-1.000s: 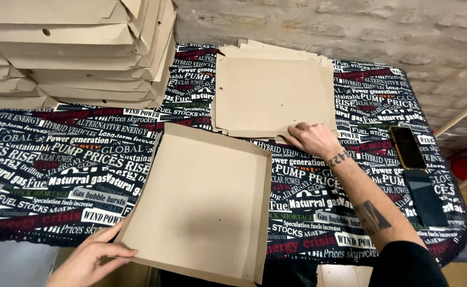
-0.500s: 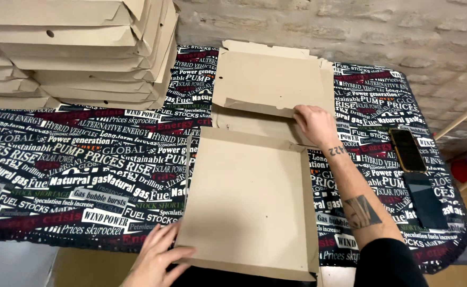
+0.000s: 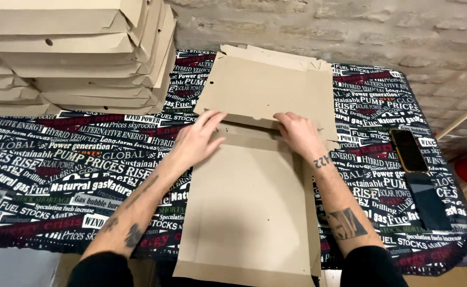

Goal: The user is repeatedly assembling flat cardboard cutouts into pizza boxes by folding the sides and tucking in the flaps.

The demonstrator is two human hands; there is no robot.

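A flat brown cardboard box blank (image 3: 249,212) lies in front of me on the printed tablecloth (image 3: 74,165), reaching over the near table edge. My left hand (image 3: 196,139) rests with fingers spread on its far left corner. My right hand (image 3: 297,133) presses on its far edge, where a flap meets the stack of flat cardboard blanks (image 3: 268,87) behind it. Neither hand grips anything; both lie flat on the cardboard.
A tall pile of folded cardboard boxes (image 3: 74,53) fills the far left of the table. A phone with an orange rim (image 3: 408,150) and a dark phone (image 3: 427,201) lie at the right edge. A brick wall (image 3: 350,26) runs behind.
The cardboard blank has been pulled to the middle in front of me. My left hand went from its near edge up to its far left corner. My right hand moved left to the far edge.
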